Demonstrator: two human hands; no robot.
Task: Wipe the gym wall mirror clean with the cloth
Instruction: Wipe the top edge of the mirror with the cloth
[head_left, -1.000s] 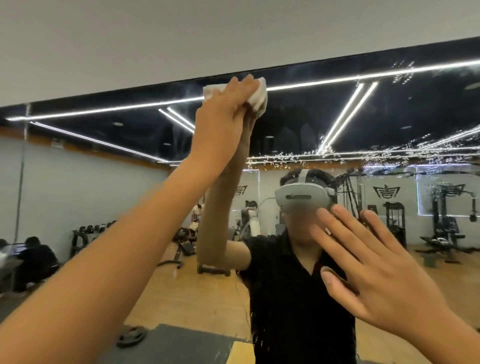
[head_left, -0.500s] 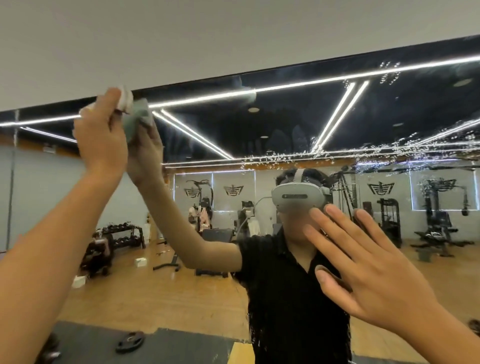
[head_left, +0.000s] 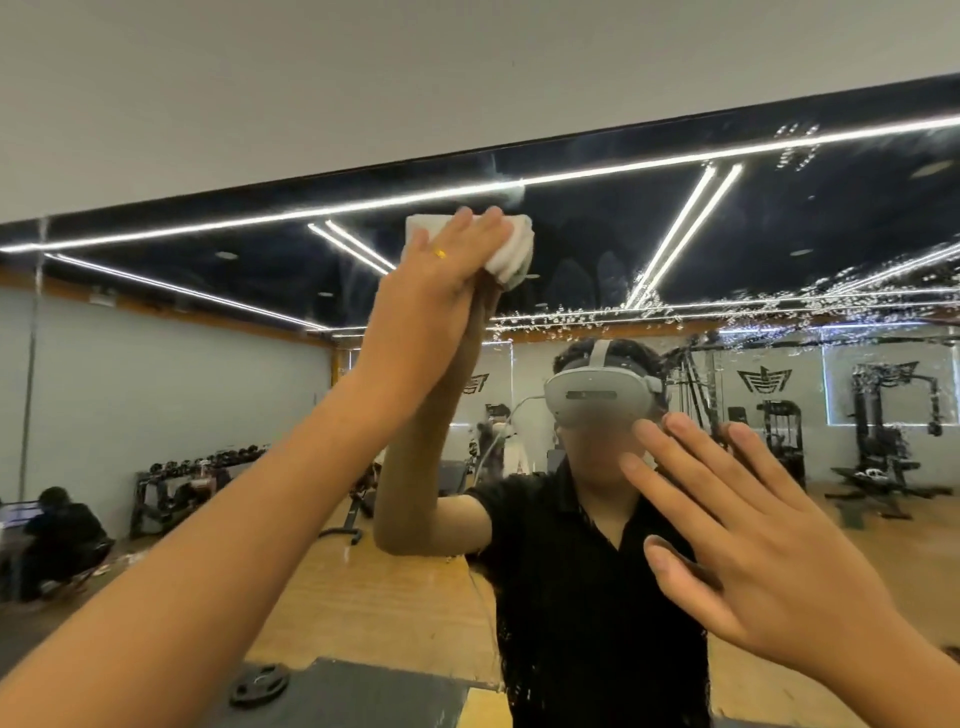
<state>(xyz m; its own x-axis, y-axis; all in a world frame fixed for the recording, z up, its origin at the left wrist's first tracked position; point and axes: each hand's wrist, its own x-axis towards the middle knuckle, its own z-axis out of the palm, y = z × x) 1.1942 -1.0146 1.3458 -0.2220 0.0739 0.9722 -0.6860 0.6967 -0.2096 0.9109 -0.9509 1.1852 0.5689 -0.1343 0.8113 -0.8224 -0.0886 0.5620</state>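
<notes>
Left hand (head_left: 436, 291) reaches up to the gym wall mirror (head_left: 779, 218) near its top edge, straight fingers pressing the folded white cloth (head_left: 511, 249) flat against the glass. Right hand (head_left: 753, 561), fingers spread, faces the mirror lower right. Water droplets (head_left: 571, 317) speckle the glass right of the cloth.

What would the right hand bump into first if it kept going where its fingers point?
The mirror. The right hand is open, its fingers aimed up and forward at the glass, with nothing in between. It looks very close, maybe touching; depth is hard to judge.
</notes>
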